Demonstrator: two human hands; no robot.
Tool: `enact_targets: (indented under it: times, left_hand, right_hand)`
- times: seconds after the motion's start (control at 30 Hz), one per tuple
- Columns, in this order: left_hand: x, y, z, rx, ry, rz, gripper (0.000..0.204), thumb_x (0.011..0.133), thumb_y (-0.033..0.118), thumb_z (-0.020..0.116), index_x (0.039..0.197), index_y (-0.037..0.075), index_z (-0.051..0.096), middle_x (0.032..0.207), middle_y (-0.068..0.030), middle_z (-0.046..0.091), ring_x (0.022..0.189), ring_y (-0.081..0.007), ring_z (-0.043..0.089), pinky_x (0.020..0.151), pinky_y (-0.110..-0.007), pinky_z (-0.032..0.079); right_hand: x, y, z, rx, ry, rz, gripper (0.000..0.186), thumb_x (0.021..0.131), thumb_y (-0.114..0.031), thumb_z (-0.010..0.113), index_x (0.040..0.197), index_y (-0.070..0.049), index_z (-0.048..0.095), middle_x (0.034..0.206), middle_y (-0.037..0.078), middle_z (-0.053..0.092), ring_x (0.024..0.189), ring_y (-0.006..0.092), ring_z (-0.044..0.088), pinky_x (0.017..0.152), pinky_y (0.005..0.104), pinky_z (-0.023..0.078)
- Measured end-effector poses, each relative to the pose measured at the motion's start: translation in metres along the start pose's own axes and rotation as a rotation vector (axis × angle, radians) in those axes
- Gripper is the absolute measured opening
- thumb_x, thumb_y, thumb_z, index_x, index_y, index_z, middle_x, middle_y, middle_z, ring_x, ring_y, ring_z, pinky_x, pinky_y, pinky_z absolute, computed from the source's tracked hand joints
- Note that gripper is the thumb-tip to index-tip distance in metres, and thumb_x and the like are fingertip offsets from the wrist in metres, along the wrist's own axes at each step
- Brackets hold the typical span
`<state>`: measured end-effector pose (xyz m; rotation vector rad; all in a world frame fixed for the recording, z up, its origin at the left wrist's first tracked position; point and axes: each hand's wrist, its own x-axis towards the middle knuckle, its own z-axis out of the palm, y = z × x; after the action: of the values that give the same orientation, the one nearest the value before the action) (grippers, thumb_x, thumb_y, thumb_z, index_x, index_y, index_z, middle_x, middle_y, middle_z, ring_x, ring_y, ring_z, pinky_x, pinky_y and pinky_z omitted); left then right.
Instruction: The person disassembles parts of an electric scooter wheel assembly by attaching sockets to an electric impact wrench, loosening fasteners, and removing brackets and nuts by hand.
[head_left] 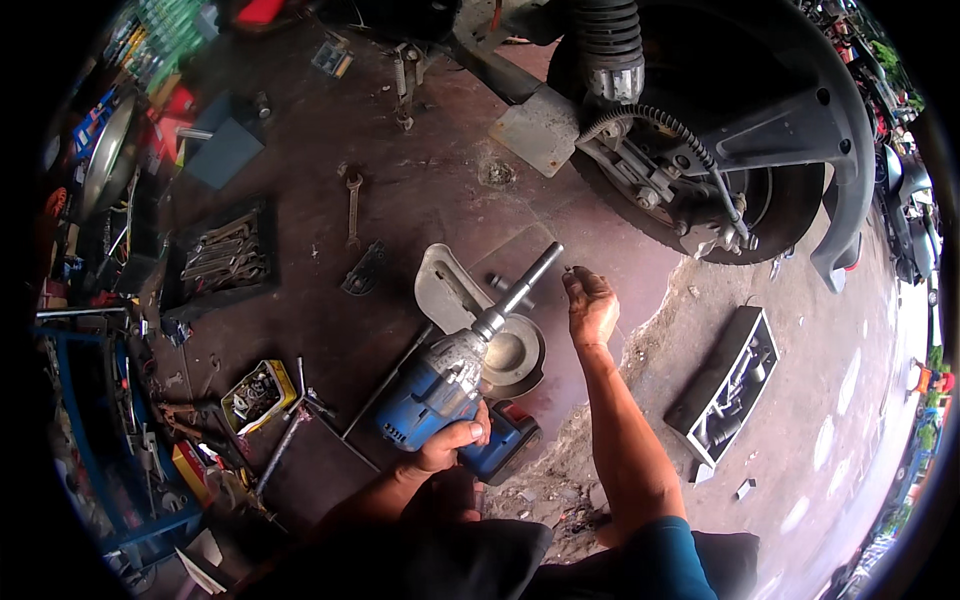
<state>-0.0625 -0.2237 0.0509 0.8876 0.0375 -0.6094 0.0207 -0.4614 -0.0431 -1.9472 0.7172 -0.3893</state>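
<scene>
My left hand (pixel 455 443) is wrapped round the grip of a blue cordless impact wrench (pixel 430 395). A long silver extension with a socket (pixel 530 278) points from its nose up and to the right. Just right of the socket's tip, my right hand (pixel 591 305) is closed in a pinch; a tiny dark thing shows at the fingertips, too small to name. Beneath the wrench, partly hidden by it, lies a grey metal cover (pixel 437 280) with a round part (pixel 520 358) on the floor.
A wheel (pixel 800 215) with a shock absorber (pixel 610 50) stands at the upper right. A tray of sockets (pixel 730 385) lies at right. On the left are a tray of spanners (pixel 225 250), a lone spanner (pixel 353 210), and a yellow box of small parts (pixel 258 397).
</scene>
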Motion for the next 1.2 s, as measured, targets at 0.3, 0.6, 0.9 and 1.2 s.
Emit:
enact_targets:
  times: [0.3, 0.6, 0.9, 1.2]
  left_hand:
    - [0.021, -0.010, -0.012, 0.306, -0.151, -0.069, 0.023, 0.074, 0.002, 0.064, 0.096, 0.003, 0.058, 0.079, -0.0014, 0.057, 0.074, -0.0109, 0.053, 0.068, -0.026, 0.043]
    - [0.069, -0.023, 0.045, 0.495, -0.179, 0.186, 0.050, 0.079, -0.002, 0.061, 0.126, 0.003, 0.044, 0.111, -0.0043, 0.053, 0.104, -0.0154, 0.051, 0.091, -0.032, 0.043]
    - [0.089, -0.043, 0.050, 0.653, -0.390, 0.332, 0.069, 0.081, -0.002, 0.056, 0.142, 0.003, 0.024, 0.142, -0.0143, 0.033, 0.132, -0.0231, 0.032, 0.110, -0.035, 0.025]
    - [0.099, -0.080, 0.076, 0.434, -0.251, 0.516, 0.076, 0.075, -0.004, 0.063, 0.142, 0.004, 0.028, 0.147, -0.0148, 0.027, 0.137, -0.0268, 0.027, 0.112, -0.035, 0.022]
  right_hand:
    - [-0.023, -0.045, 0.003, 0.599, 0.014, 0.332, 0.040, 0.093, -0.028, 0.056, 0.112, 0.007, 0.056, 0.095, 0.013, 0.063, 0.085, 0.0193, 0.059, 0.075, 0.0291, 0.048]
    - [-0.020, -0.110, -0.054, 1.168, -0.148, 0.330, 0.037, 0.098, -0.028, 0.042, 0.121, 0.000, 0.047, 0.098, 0.013, 0.059, 0.090, 0.0242, 0.057, 0.082, 0.0344, 0.044]
    - [-0.010, -0.098, -0.069, 0.838, -0.080, 0.285, 0.042, 0.098, -0.026, 0.036, 0.133, -0.004, 0.040, 0.103, 0.008, 0.056, 0.093, 0.0204, 0.052, 0.085, 0.0329, 0.039]
    - [0.002, -0.105, -0.085, 0.509, 0.017, 0.300, 0.045, 0.098, -0.029, 0.034, 0.136, -0.006, 0.041, 0.110, 0.010, 0.055, 0.099, 0.0211, 0.053, 0.085, 0.0341, 0.042]
